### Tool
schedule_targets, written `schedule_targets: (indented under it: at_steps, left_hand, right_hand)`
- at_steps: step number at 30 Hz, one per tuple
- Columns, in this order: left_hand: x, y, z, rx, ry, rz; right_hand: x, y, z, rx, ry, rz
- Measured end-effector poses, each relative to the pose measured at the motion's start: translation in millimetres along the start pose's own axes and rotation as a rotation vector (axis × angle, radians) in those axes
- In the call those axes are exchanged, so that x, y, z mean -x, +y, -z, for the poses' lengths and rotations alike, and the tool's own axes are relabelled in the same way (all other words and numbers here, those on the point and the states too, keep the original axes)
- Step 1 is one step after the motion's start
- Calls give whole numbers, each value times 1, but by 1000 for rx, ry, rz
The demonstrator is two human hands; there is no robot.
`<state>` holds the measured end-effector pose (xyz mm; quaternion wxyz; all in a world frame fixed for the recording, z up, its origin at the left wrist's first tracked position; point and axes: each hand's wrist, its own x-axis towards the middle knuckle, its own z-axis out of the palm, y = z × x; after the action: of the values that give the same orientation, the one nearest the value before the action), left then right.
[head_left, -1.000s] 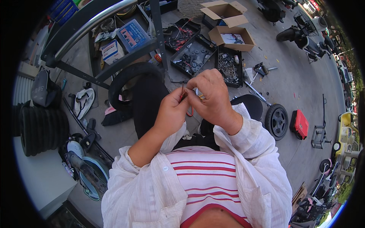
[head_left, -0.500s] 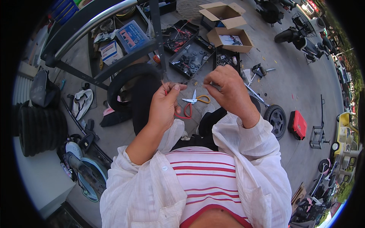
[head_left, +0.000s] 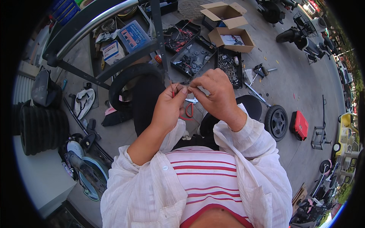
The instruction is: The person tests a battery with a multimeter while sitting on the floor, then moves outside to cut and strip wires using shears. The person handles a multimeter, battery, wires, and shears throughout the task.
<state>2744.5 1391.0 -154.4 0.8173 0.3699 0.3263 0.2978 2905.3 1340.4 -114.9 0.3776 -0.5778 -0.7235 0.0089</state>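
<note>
My left hand (head_left: 167, 106) pinches a thin red wire (head_left: 173, 93) between thumb and fingers. A copper-coloured end sticks up above the fingers, and more red wire trails out below. My right hand (head_left: 217, 93) is closed in a pinch against the left fingertips; what it grips is too small to make out. Just beneath the hands lie scissors (head_left: 189, 110) with orange-red handles, partly covered by my right hand. Both hands hover over the ground between my knees.
Ahead stand black trays of small parts (head_left: 193, 57) and wires (head_left: 181, 36), plus open cardboard boxes (head_left: 232, 40). A metal frame (head_left: 106, 72) and a tyre (head_left: 114, 93) are at left. To the right are a wheel (head_left: 276, 122) and a red case (head_left: 299, 125).
My right hand has moved left and slightly down, from apart to meeting the left fingertips. It now covers part of the scissors. The left hand still grips the red wire.
</note>
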Motion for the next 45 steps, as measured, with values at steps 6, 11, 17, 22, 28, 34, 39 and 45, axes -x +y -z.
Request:
schedule_targets:
  at_steps: [6,11,17,22,28,34,39,45]
  left_hand:
    - [7,0,-1,-251,-65,-105]
    - [11,2,-2,-234,-79,-83]
    - [12,1,0,-244,-82,-130]
    - [12,-1,1,-277,-88,-116]
    - [6,4,-1,-361,-109,-150]
    - [0,1,5,-424,-122,-118]
    - [8,-5,10,-440,-89,-4]
    - [4,-4,14,-367,-69,-145]
  right_hand:
    - [-8,-13,-4,-162,25,-92]
    - [-6,-14,-7,-181,-8,-59]
    - [-5,-15,-10,-144,54,-15]
    - [-4,-17,-14,-127,73,10]
    - [-9,-14,-14,-29,144,81]
    - [-11,-7,-15,34,167,93]
    - [-21,18,5,125,305,-40]
    - [-11,0,5,-137,-82,-160]
